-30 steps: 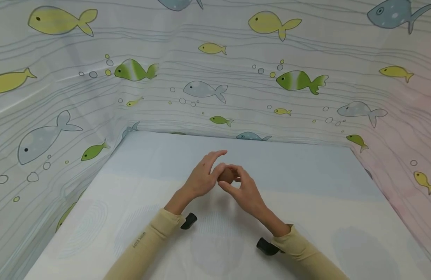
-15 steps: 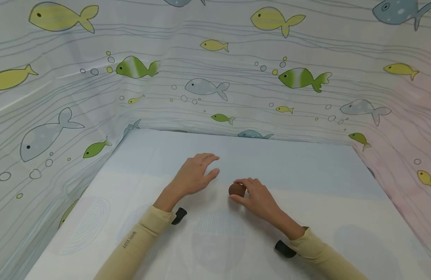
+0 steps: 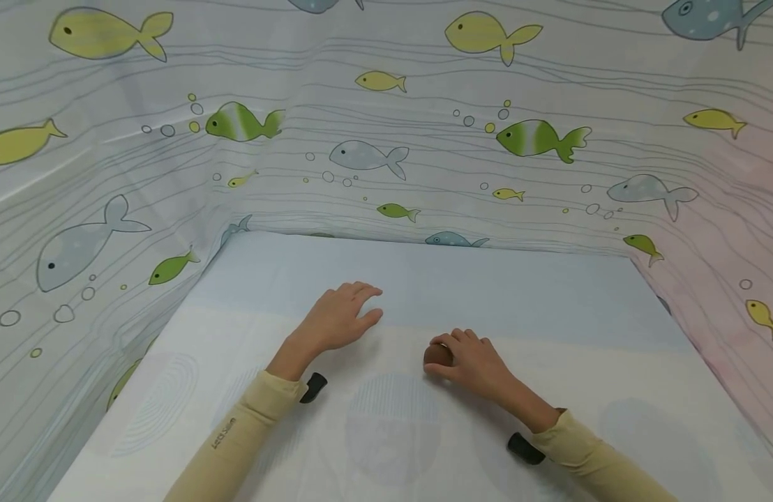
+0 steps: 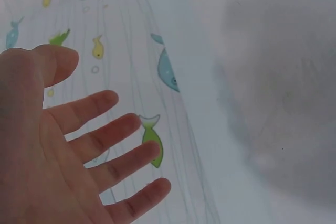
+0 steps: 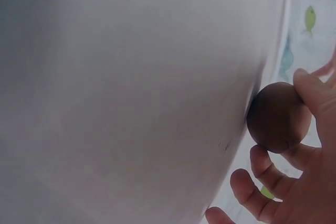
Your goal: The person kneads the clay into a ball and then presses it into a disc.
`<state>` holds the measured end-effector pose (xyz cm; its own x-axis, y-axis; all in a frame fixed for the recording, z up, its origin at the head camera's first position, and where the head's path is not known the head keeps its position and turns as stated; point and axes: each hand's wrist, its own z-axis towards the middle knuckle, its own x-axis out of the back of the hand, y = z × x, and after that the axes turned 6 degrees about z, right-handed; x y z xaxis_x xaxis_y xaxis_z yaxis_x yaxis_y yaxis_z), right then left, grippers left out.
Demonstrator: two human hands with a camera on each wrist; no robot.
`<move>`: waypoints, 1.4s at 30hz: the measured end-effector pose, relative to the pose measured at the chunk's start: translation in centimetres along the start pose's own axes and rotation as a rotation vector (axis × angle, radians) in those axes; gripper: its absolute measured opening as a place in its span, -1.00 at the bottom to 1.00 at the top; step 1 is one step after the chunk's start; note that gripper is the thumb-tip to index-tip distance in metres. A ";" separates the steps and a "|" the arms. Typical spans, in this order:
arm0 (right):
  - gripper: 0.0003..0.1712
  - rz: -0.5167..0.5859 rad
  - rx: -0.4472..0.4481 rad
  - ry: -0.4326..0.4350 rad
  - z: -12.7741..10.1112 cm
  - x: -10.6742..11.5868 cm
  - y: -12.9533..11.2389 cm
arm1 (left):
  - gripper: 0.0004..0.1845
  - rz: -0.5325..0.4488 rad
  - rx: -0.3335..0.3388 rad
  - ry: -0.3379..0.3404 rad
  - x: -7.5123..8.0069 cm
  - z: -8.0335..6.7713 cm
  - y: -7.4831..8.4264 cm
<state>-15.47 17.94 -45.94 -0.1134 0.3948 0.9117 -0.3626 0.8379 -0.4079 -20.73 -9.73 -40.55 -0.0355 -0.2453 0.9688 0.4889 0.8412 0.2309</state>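
Resting palm-down on the table (image 3: 236,446) to the left of the brown ball (image 3: 437,354), the left hand (image 3: 336,322) holds nothing; its fingers (image 4: 100,137) are straight and slightly spread, apparently parked as a steadying support. Small writing runs along the left sleeve (image 3: 226,434) but is too small to read. The brown ball sits on the table, gripped by the right hand (image 3: 477,364), whose fingers (image 5: 310,90) and thumb curl around it, seemingly to stop it rolling.

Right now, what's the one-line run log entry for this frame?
left hand: open, flat on table | right hand: holds brown ball against table | hands apart
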 end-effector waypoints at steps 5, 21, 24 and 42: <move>-0.52 0.004 0.014 0.013 -0.1 0.0 -0.1 | -0.49 -0.033 0.007 -0.004 0.1 -0.3 0.0; -0.49 -0.008 -0.015 0.002 -0.1 0.3 -0.2 | -0.51 -0.113 0.011 -0.014 0.2 -0.7 0.4; -0.44 -0.008 -0.005 0.024 -0.1 0.3 -0.4 | -0.51 -0.115 0.009 -0.010 0.2 -0.8 0.4; -0.01 0.029 0.155 -0.025 1.9 -0.8 -3.0 | -0.50 -0.110 0.022 -0.004 0.2 -1.5 -0.5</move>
<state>-16.03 14.42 -45.32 -0.1485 0.4070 0.9013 -0.4972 0.7571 -0.4238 -19.70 -10.92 -40.57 -0.0913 -0.3347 0.9379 0.4626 0.8198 0.3376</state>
